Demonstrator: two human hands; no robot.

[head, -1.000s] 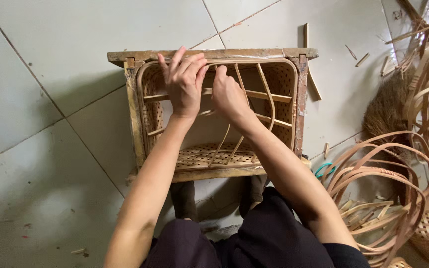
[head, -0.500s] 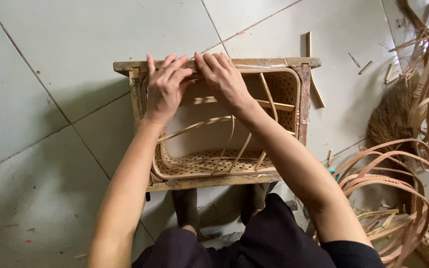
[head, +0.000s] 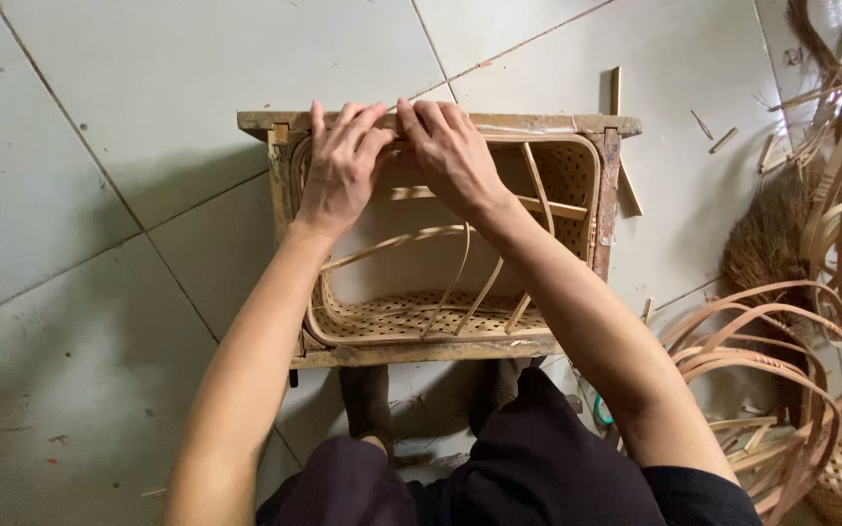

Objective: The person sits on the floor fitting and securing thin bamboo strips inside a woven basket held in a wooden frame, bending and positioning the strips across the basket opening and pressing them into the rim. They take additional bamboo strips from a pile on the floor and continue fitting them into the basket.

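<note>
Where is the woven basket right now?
Head view, centre: the woven basket sits inside the wooden frame, with both hands on its far rim.

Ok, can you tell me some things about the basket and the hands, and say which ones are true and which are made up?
1. Both hands press on the far rim of the woven basket. True: the left hand and right hand sit side by side there.
2. The basket sits inside a wooden frame. True.
3. The floor is grass. False: it is pale floor tiles.
4. Loose cane strips lie on the person's right. True.
5. The right hand holds scissors. False: it holds no tool.
</note>
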